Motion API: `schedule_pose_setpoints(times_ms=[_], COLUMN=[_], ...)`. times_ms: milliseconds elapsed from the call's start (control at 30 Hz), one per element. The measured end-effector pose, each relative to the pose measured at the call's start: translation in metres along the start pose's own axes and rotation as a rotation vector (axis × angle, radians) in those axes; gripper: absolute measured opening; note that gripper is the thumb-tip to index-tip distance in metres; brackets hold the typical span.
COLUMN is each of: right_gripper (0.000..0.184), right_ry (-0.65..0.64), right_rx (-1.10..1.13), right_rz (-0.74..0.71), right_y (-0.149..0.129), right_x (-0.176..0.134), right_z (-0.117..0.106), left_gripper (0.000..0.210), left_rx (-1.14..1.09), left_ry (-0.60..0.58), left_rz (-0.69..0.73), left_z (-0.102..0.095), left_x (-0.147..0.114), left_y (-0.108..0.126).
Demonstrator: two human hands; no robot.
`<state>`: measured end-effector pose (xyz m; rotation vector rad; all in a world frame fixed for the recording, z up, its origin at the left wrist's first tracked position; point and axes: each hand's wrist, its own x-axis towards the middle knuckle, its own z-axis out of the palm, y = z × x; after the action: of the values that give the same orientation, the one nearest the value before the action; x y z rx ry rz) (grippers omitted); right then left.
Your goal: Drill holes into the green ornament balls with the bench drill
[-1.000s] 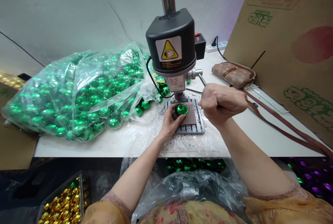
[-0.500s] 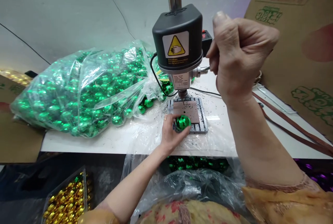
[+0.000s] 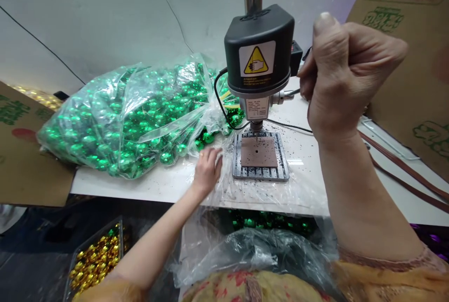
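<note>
White tabletop [image 3: 168, 183]: we see it running across the scene, dark crumbs scattered on it.
Cardboard carton [image 3: 421, 59]: upright at the right, with green and red print.
Clear plastic bag [image 3: 131, 91]: lying on its side at the left of the table, full of shiny green baubles, its neck toward the drill.
Bench drill press [image 3: 259, 84]: standing at the centre, its chuck [image 3: 257, 125] raised above the base.
Lower plastic bag [image 3: 252, 250]: below the table's front edge, with more green baubles showing inside.
Clear bin [image 3: 121, 241]: at lower left, holding gold baubles [image 3: 98, 257].
Slotted base plate [image 3: 261, 174]: under the chuck, carrying a brown board [image 3: 270, 154] with a small hole.
Right hand [image 3: 342, 73]: raised in a fist, fingers pressed together; it hides the end of the feed lever [image 3: 295, 91], which we take to be in its grip.
Left hand [image 3: 206, 171]: palm down beside the base plate, fingers loosely bent and slightly parted, just short of the loose green baubles [image 3: 208, 137] by the bag's neck.
</note>
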<state>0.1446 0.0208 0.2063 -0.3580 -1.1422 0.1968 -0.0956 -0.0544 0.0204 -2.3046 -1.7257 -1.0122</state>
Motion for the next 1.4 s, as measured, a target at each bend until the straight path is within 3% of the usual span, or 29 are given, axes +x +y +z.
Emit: schedule_pose_setpoints(times_ms=[100,167,267,400,467,533,600,633,733,833,1067,1267,1400], right_gripper=[0.045,0.047,0.045,0.047,0.048,0.047,0.045,0.045,0.045,0.046,0.046,0.045,0.045], right_ry=[0.009,0.017,0.015,-0.006,-0.004,-0.006,-0.008,-0.011,0.006,-0.007,-0.038,-0.009,-0.02], right_rx=[0.003,0.039,0.067,0.043,0.002,-0.026,-0.021,-0.018,-0.01,-0.005,-0.112,-0.091,-0.042], right_rz=[0.01,-0.006,-0.019,-0.004,0.022,0.041,0.042,0.039,-0.002,-0.012,0.077,0.078,0.089], right_y=[0.0,0.0,-0.001,-0.003,-0.005,-0.006,-0.007,-0.007,-0.006,-0.005,-0.01,-0.011,-0.012], right_x=[0.0,0.0,-0.001,-0.003,-0.005,-0.006,-0.007,-0.007,-0.007,-0.007,-0.009,-0.014,-0.015], right_z=[0.0,0.001,0.001,-0.001,-0.002,-0.003,-0.003,-0.003,-0.002,-0.003,-0.006,-0.005,-0.006], left_gripper=[0.029,0.028,0.026,0.029,0.023,0.022,0.032,0.037,0.042,0.046,0.063,0.051,0.048], left_rx=[0.176,0.248,0.245,0.131,-0.029,-0.295,-0.637,-0.811,-1.233,-1.417,-1.069,-0.75,-0.66], left_ry=[-0.075,-0.134,-0.145,-0.099,-0.03,0.119,0.246,0.255,0.104,0.015,-0.029,-0.061,-0.076], left_rz=[-0.171,-0.245,-0.285,-0.267,-0.228,-0.248,-0.387,-0.484,-0.732,-0.821,-0.532,-0.385,-0.291], left_z=[0.015,0.027,0.037,0.029,0.02,0.014,0.013,0.014,0.022,0.031,0.05,0.059,0.06], left_x=[0.051,0.071,0.081,0.068,0.056,0.045,0.037,0.035,0.036,0.043,0.045,0.046,0.051], left_y=[-0.031,-0.044,-0.054,-0.05,-0.04,-0.023,-0.002,0.008,0.033,0.042,0.04,0.036,0.038])
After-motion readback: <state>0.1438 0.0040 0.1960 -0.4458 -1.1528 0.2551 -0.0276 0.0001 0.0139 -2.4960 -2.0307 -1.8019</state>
